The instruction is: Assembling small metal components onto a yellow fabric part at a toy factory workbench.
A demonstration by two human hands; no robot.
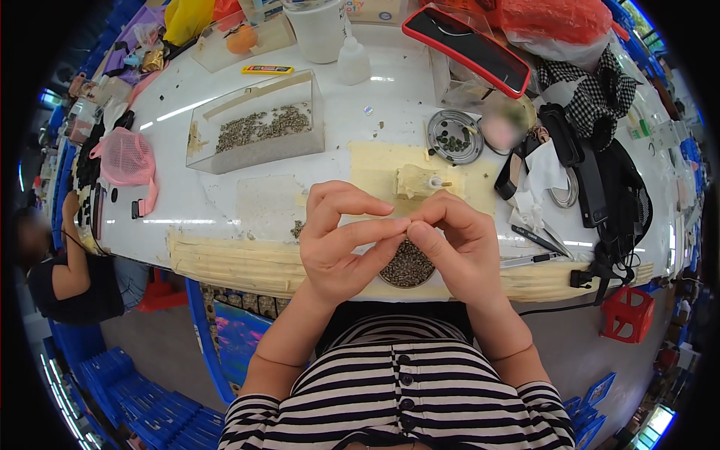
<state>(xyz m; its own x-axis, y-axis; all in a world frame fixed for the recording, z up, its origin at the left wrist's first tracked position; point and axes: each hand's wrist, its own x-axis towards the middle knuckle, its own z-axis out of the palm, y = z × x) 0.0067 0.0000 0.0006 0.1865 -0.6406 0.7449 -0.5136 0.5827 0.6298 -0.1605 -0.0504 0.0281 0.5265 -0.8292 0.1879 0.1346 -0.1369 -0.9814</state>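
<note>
My left hand [337, 244] and my right hand [461, 247] meet over the near edge of the table. Their thumbs and index fingers pinch together at one spot, and whatever sits between them is too small to make out. Just beneath the fingertips is a round dish of small dark metallic pieces [407, 268], partly covered by both hands. Beyond my right hand stands a block wrapped in cream tape [412, 182], with a small white tip on it. A few similar loose pieces [298, 229] lie beside my left fingers.
A clear plastic box [300, 146] holds many small pieces. Farther off are a squeeze bottle [353, 61], a yellow cutter [267, 70] and a red-cased phone [469, 49]. A round tin [455, 136] contains dark green bits. Tweezers [551, 238] lie right. Another person [71, 281] sits left.
</note>
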